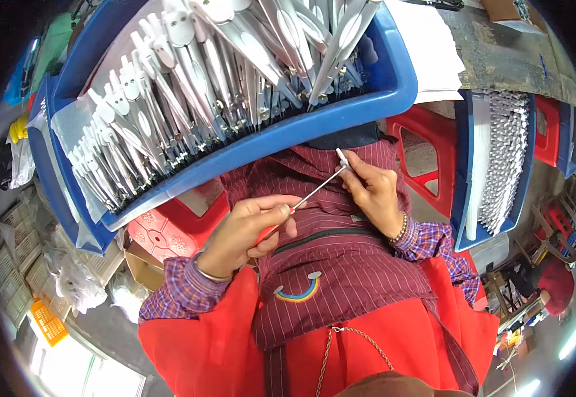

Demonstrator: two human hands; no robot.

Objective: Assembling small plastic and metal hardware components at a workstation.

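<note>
My left hand is closed round the red handle of a screwdriver, whose thin metal shaft slants up to the right. The shaft's tip meets a small white piece, pinched between the thumb and fingers of my right hand. My fingers cover part of that piece, so its kind does not show. Both hands are above my striped maroon apron. Just beyond them a large blue bin is packed with silver, long-legged pieces that look like drawing compasses.
To the right, a blue crate holds dense rows of small whitish pieces. Red plastic stools stand beside and below the bins. White sheets lie on the worktable. Far right, another person wears dark red.
</note>
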